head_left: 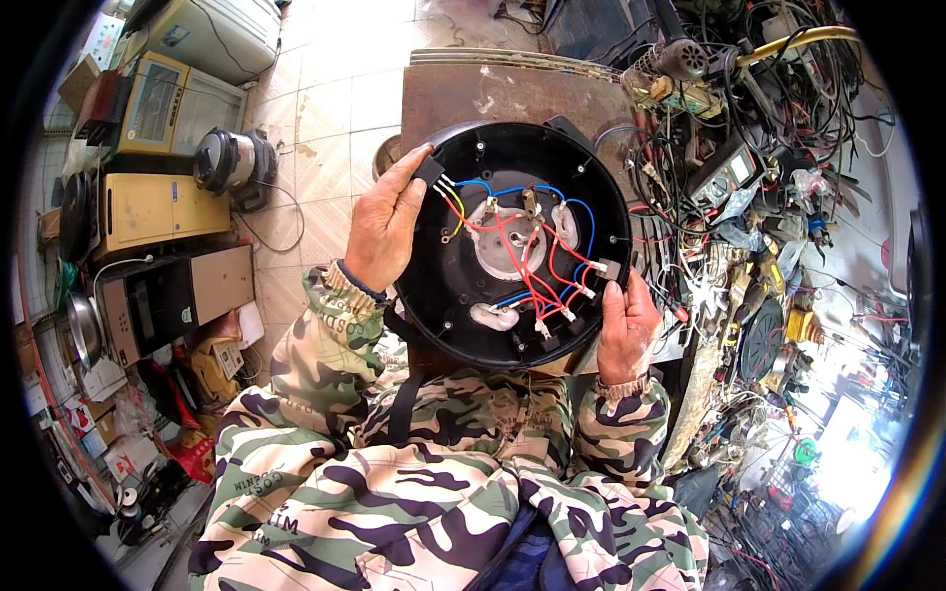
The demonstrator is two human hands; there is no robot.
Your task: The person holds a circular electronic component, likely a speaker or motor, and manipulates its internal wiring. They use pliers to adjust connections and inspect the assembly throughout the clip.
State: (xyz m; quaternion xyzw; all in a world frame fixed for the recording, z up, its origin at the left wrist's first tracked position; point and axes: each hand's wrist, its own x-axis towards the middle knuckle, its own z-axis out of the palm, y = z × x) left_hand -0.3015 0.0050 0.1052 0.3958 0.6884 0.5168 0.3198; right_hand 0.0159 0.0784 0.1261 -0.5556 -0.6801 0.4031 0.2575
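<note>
Left side: silver-and-black cooker (pixel 227 161) sits on pale tiled floor (pixel 323 89), a dark cord (pixel 303 225) curving beside it; farther left, a yellow-framed cabinet (pixel 154 103), a tan box-shaped appliance (pixel 148 212) and a metal bowl (pixel 85 328). Right side: multimeter (pixel 732 175) lies among tangled dark cables (pixel 813 84), yellow tube (pixel 803 40) at upper right, small green round piece (pixel 806 451) lower down.

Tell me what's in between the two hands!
In the head view, a round black shell is between the left hand and the right hand. Inside it are red and blue wires and a grey disc.
</note>
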